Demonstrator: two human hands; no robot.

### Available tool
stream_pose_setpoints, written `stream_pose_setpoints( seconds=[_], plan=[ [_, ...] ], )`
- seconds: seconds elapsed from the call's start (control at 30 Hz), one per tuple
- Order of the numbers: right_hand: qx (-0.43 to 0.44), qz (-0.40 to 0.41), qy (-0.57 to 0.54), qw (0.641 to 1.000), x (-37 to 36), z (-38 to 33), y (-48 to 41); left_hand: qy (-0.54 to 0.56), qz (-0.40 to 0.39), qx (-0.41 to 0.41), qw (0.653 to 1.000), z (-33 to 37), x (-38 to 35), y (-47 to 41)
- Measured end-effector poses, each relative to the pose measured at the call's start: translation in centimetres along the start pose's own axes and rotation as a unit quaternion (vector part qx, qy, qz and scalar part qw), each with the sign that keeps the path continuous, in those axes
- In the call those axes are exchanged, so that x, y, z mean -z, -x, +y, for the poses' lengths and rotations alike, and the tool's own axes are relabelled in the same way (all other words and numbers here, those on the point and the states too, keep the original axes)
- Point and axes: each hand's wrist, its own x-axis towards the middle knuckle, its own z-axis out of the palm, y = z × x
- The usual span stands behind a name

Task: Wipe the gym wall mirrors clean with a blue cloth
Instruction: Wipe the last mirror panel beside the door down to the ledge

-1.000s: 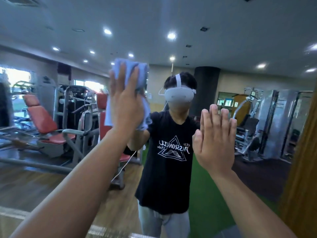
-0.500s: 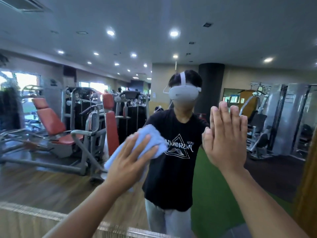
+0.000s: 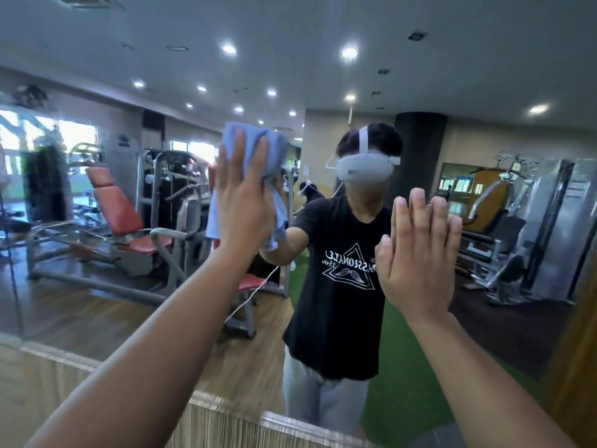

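The wall mirror (image 3: 97, 286) fills most of the view and reflects the gym and a person in a black T-shirt wearing a white headset. My left hand (image 3: 242, 202) presses the blue cloth (image 3: 252, 147) flat against the glass, high up and left of centre, fingers spread over the cloth. The cloth's lower corner hangs below my palm. My right hand (image 3: 416, 250) lies flat on the mirror to the right, fingers together and pointing up, holding nothing.
A wooden ledge (image 3: 226, 421) runs along the mirror's bottom edge. A wooden frame (image 3: 578, 334) borders the mirror on the right. Reflected in the glass are red-padded weight machines (image 3: 119, 208), a green floor strip and a dark pillar.
My left hand swept the cloth down from high on the glass to chest height, then back up to the high position. My right hand stayed flat on the mirror.
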Motion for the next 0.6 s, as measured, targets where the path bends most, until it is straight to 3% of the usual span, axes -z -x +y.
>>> stream_pose_setpoints(
  seconds=[0.13,0.3,0.43,0.6],
  plan=[
    [-0.002,-0.006,-0.008,1.000,0.1,0.1,0.0,-0.011,-0.044,-0.141,0.989,1.5,-1.9,3.5],
    [-0.027,-0.031,-0.032,0.999,0.7,-0.7,-0.4,-0.026,-0.098,-0.284,0.953,-2.1,-1.6,9.3],
    [-0.064,-0.047,-0.035,0.996,1.3,-1.9,-0.8,-0.055,-0.116,-0.326,0.937,-6.6,0.0,11.5],
    [-0.049,-0.038,-0.030,0.998,1.2,-5.5,-1.2,-0.084,-0.118,-0.313,0.939,-12.4,3.2,11.0]
  ],
)
